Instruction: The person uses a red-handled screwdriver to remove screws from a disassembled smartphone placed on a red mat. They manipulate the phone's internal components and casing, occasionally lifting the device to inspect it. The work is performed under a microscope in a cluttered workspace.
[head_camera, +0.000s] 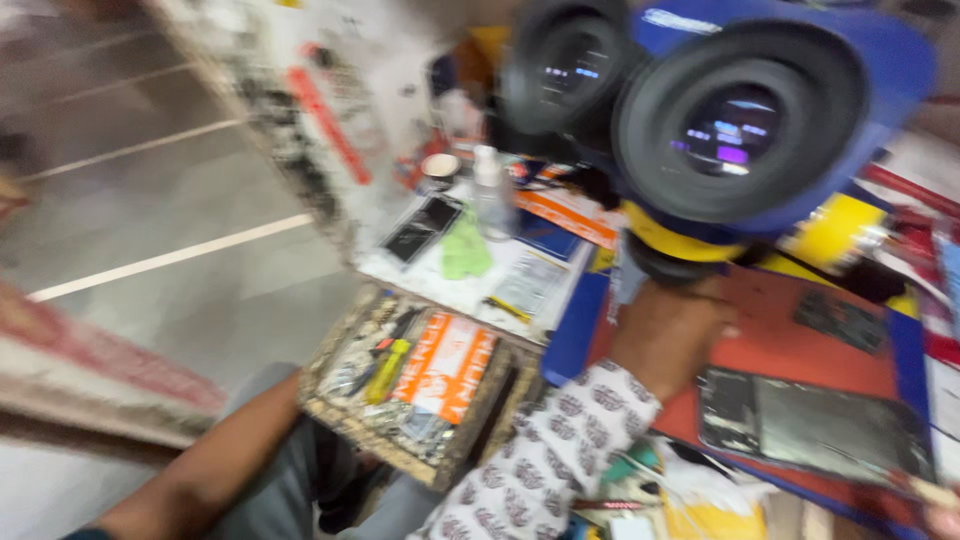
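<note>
While blurred, blue microscope (700, 110), 2 black eyepieces

Everything I see is smeared by motion blur, worst along the left side of the frame, where the floor (150, 230) streaks. The light is bright, even and soft, with only faint shadows. The microscope eyepieces (740, 120) at upper right loom close and soft, with small violet glints in the lenses.

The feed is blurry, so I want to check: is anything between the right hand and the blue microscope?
Nothing visible. The right hand is up against the underside of the blue microscope, just below its yellow ring, and its fingers are hidden behind it. The phone panel lies apart on the red mat.
</note>
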